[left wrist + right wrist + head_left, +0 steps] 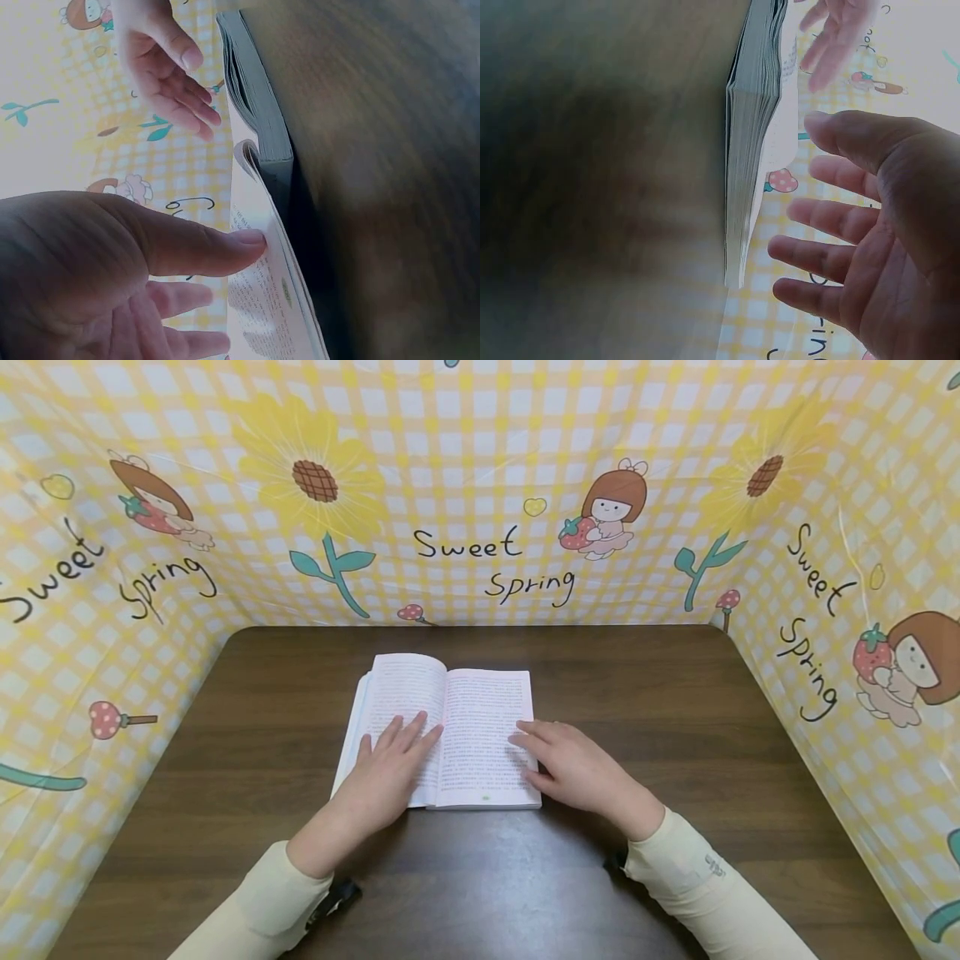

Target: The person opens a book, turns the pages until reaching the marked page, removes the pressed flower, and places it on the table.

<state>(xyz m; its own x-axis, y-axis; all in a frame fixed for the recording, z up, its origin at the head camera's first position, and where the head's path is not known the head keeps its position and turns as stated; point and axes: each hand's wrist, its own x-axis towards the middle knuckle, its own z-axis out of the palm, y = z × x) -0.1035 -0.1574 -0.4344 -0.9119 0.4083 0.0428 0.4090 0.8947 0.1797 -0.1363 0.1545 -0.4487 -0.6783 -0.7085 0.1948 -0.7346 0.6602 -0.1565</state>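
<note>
An open book (483,710) with printed pages lies on the table, its right-hand stack thicker than its left. My left hand (382,772) spreads its fingers over the lower part of the left page. In the left wrist view its thumb (217,251) reaches the page near the bottom edge. My right hand (588,768) has its relaxed fingertips over the right page's outer edge. The right wrist view shows a gap between these fingers (832,217) and the thick block of pages (754,142). Neither hand grips anything.
The brown wooden table (645,693) has rounded far corners. A yellow checked cloth (480,460) printed with flowers and girls encloses it at the back and both sides. A dark strap (333,902) shows under the left sleeve.
</note>
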